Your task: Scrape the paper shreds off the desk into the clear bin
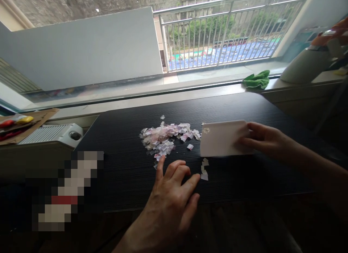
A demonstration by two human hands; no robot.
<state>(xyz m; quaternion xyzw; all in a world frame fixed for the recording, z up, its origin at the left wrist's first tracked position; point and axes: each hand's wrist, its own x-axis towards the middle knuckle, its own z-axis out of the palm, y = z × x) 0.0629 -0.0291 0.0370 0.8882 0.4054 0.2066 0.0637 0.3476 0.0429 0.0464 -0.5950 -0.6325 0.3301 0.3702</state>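
Observation:
On the dark table lies a heap of small paper scraps (165, 135), white and pinkish. My left hand (174, 191) is just in front of the heap, fingers spread and bent, its little finger at the heap's near edge. A few loose scraps (204, 169) lie by its index fingertip. In my right hand (261, 137) is a flat white card or box (223, 139), pinched at its right end between thumb and fingers. Its left edge is close to the scraps, and a small torn or worn spot marks its upper left corner.
The black table (122, 122) stands against a window sill. On the sill are a green cloth (257, 80) and a spray bottle (306, 64). At left, a radiator (51, 133) has cardboard (40, 124) with red and yellow-handled tools above it. A blurred-out patch covers the lower left.

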